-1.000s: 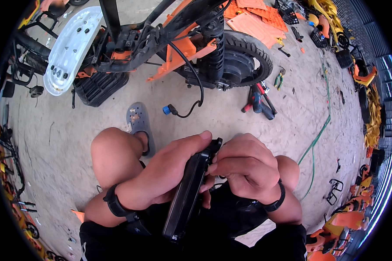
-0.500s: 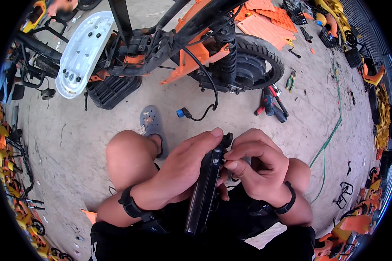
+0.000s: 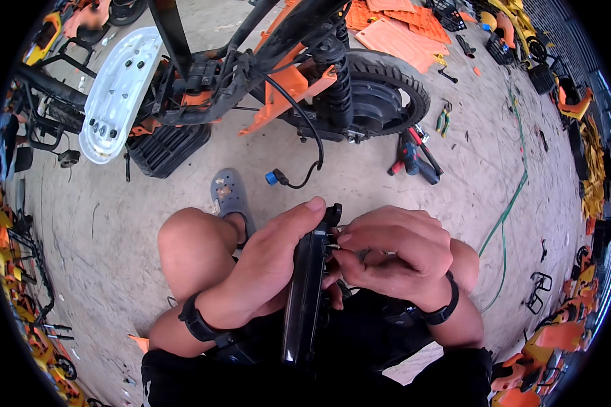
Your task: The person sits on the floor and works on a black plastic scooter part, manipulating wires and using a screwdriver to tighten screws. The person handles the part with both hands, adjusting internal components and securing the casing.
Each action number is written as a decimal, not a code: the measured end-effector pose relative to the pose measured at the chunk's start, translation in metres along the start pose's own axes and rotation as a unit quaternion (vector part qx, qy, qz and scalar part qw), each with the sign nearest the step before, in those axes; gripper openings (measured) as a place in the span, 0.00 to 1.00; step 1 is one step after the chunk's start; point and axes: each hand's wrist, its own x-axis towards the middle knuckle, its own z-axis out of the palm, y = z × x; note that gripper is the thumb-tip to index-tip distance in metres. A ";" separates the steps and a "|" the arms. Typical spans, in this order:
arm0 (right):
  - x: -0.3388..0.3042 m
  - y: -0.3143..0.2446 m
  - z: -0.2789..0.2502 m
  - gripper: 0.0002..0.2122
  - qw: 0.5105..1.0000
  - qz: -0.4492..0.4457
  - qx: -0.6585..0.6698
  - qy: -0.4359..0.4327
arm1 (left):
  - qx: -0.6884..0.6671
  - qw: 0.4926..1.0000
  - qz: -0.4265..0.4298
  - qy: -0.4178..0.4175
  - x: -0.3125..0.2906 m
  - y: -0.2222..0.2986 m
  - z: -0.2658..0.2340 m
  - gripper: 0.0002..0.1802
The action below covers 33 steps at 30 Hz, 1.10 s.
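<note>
A long black plastic part [image 3: 304, 292] stands on edge over my lap. My left hand [image 3: 268, 261] wraps around its left side, thumb stretched along the top end. My right hand [image 3: 390, 254] presses against its right side with fingers curled, pinching something small at the part's upper edge; what it pinches is too small to tell. Both wrists wear black bands. My bare knee [image 3: 187, 247] is at the left.
A stripped orange and black scooter [image 3: 285, 74] with its rear wheel [image 3: 380, 95] lies ahead on the concrete. A loose cable with a blue plug [image 3: 273, 178], a grey sandal [image 3: 227, 193], a power drill [image 3: 409, 157], pliers [image 3: 443, 119] and a green hose [image 3: 512, 197] lie around.
The view has shifted slightly, with my hands and the black part sitting lower and more central. My right hand's fingers have curled tighter at the part's upper edge.
</note>
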 end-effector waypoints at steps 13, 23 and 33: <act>0.000 0.004 -0.002 0.10 0.998 0.006 0.051 -0.019 | 0.021 0.999 0.003 0.025 0.001 -0.002 -0.002 0.27; -0.001 0.002 -0.001 0.11 0.999 0.004 0.050 0.000 | 0.015 0.999 0.029 -0.028 0.001 -0.003 -0.007 0.23; -0.001 0.002 0.000 0.10 0.999 -0.049 0.006 0.016 | 0.063 0.989 0.134 -0.032 0.000 -0.007 -0.006 0.19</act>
